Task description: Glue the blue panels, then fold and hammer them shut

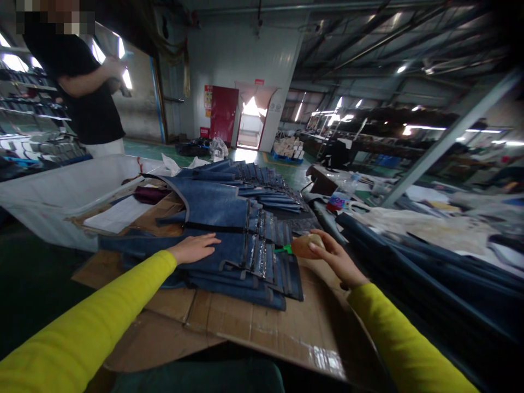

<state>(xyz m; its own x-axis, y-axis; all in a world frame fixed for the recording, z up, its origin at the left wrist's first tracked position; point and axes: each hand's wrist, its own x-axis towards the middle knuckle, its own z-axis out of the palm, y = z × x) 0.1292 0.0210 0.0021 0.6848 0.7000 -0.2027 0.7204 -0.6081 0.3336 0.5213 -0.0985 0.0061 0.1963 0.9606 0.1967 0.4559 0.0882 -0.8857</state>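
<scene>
My left hand point(195, 249) lies flat, fingers apart, on a stack of dark blue, leather-like cut pieces point(213, 204). Their right ends are fanned out in overlapping steps, with glossy, wet-looking strips point(257, 240) along the edges. At the right end of this stack, my right hand point(329, 254) grips a tan bottle point(303, 246) with a thin green tip point(284, 249). The tip points left at the stepped edges; whether it touches them I cannot tell. The fingers partly hide the bottle.
Cardboard point(262, 322) lies under the stack, and more fanned blue pieces point(266, 188) lie behind. A white bin point(82, 180) stands at left, with a person in a black shirt point(85, 82) beyond it. At right are a drink bottle point(341, 196) and dark blue sheets point(426, 262).
</scene>
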